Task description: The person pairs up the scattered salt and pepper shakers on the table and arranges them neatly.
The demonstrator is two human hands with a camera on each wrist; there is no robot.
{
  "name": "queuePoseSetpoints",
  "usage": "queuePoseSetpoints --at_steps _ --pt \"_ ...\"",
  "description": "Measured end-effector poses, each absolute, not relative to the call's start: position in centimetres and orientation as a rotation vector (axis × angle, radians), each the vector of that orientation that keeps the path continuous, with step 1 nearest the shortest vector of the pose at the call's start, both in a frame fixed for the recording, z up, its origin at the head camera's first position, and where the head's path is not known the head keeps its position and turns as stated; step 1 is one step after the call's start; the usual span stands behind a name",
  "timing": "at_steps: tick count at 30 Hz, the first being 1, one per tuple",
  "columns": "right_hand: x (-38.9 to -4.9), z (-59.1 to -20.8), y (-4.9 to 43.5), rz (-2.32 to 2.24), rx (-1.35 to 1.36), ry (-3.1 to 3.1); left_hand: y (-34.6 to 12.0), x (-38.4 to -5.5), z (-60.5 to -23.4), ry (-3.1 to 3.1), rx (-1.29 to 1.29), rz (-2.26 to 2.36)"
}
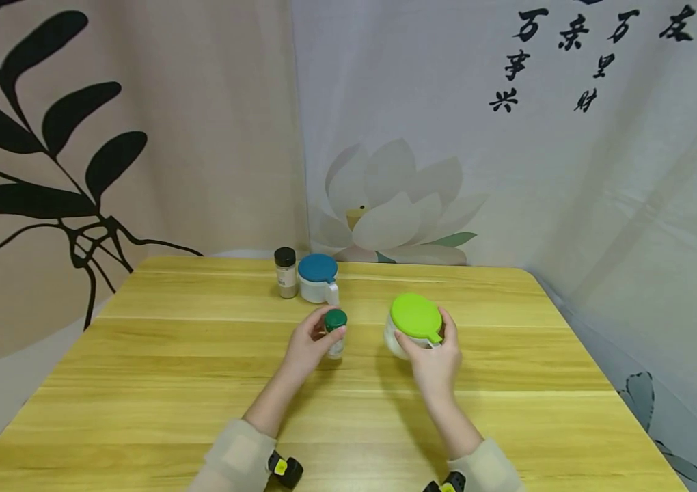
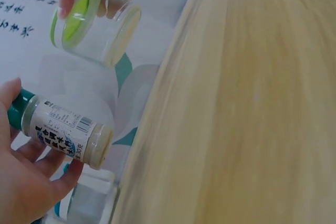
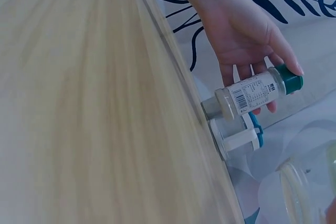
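My left hand (image 1: 307,346) grips a small seasoning bottle (image 2: 65,132) with a green cap and a printed white label, thumb on one side and fingers on the other. To its right, my right hand (image 1: 437,365) holds a clear jar (image 2: 100,27) by its handle and near its bright green lid (image 1: 416,316). The jar looks raised off the table in the left wrist view. Whether the bottle touches the tabletop, I cannot tell. Only a blurred part of the jar shows low in the right wrist view.
Behind the left hand stand a white-handled jar with a blue lid (image 1: 318,268) and a black-capped seasoning bottle (image 1: 285,275), side by side near the far edge of the wooden table (image 1: 201,383). A printed curtain (image 1: 508,171) hangs behind the table.
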State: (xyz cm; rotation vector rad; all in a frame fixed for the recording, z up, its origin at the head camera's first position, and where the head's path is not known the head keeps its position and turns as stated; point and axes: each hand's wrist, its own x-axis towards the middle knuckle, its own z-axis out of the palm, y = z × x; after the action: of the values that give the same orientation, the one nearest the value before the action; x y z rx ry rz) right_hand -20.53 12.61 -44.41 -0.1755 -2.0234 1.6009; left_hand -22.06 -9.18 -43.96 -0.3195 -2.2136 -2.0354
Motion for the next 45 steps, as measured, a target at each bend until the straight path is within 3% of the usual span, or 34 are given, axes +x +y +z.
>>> queuePoseSetpoints --at_steps 18,27,45 --pt "-19.5 -44.6 16.2 1.577 -0.264 -2.007 -5.4 -23.0 -44.9 -2.248 -0.398 -2.077" --pt "-19.2 -45.2 18.0 1.502 -0.353 -2.036 -4.1 -21.0 -41.8 -2.295 -0.495 -2.066" --pt "-18.3 -45.2 20.5 1.479 -0.467 -2.013 -1.7 -21.0 -42.2 -2.291 -0.577 -2.126"
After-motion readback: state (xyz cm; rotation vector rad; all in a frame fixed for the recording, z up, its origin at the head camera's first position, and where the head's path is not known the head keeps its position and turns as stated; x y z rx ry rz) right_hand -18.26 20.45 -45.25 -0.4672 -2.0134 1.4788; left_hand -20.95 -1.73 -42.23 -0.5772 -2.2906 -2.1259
